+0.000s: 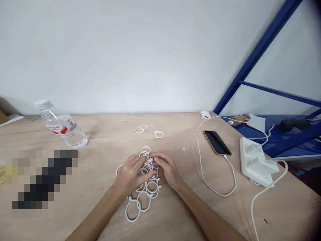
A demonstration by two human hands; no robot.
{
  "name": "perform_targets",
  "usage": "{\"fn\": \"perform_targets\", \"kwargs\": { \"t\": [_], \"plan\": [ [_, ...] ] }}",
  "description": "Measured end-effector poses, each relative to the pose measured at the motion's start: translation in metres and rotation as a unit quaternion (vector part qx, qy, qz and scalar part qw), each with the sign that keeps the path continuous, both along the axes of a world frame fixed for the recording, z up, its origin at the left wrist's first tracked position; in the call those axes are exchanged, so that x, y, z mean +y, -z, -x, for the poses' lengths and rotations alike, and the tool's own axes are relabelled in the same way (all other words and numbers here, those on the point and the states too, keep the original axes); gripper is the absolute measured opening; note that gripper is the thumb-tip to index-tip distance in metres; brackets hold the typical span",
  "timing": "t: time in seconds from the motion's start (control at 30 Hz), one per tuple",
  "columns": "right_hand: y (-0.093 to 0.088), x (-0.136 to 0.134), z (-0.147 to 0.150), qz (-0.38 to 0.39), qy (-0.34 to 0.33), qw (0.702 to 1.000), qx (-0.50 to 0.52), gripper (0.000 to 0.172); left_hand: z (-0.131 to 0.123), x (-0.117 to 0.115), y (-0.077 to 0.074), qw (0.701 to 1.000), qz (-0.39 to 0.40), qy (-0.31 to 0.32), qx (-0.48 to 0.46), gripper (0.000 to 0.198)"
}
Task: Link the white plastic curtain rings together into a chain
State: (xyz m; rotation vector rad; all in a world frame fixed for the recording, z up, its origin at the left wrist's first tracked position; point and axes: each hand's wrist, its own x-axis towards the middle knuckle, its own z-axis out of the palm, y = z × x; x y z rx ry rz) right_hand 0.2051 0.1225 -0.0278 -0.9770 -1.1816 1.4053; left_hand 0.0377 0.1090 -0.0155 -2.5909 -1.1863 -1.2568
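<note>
A loose pile of white rings (152, 186), each with a small clip or eyelet, lies on the wooden table, several of them overlapping. Over the pile's left part is my left hand (130, 174), fingers bent and thumb stretched to the right across the rings. On the right side, my right hand (167, 167) has its thumb and index finger pinched at the small white eyelet of a ring. My left fingertips touch the same cluster, but what they grip is partly hidden. Beyond the hands lie a pair of rings (141, 129) and another ring (158, 134).
A water bottle (65, 129) stands at the left, behind a blurred dark object (45, 180). To the right are a phone (217, 143) with a white cable (200, 160), a power strip (255, 162) and a small white charger (205, 114). A blue metal frame (258, 50) rises beyond.
</note>
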Motion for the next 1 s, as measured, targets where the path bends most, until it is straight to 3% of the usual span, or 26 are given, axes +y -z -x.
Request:
{"fn": "perform_targets", "kwargs": {
  "t": [0.3,0.5,0.83,1.0],
  "plan": [
    [-0.004,-0.001,-0.001,-0.022,-0.014,0.999,-0.038,0.022,-0.002,0.000,-0.002,0.997,0.068,0.014,-0.028,0.020],
    [0.000,0.002,0.001,-0.048,0.020,0.997,-0.050,0.022,-0.002,-0.002,-0.002,0.990,0.130,0.011,-0.046,0.025],
    [0.006,-0.002,0.004,-0.103,0.033,0.984,-0.142,0.029,-0.006,-0.002,-0.005,0.976,0.205,0.003,-0.073,0.016],
    [0.004,0.000,0.005,-0.088,0.042,0.988,-0.119,0.025,-0.009,-0.004,-0.009,0.971,0.229,-0.007,-0.062,0.015]
  ]
}}
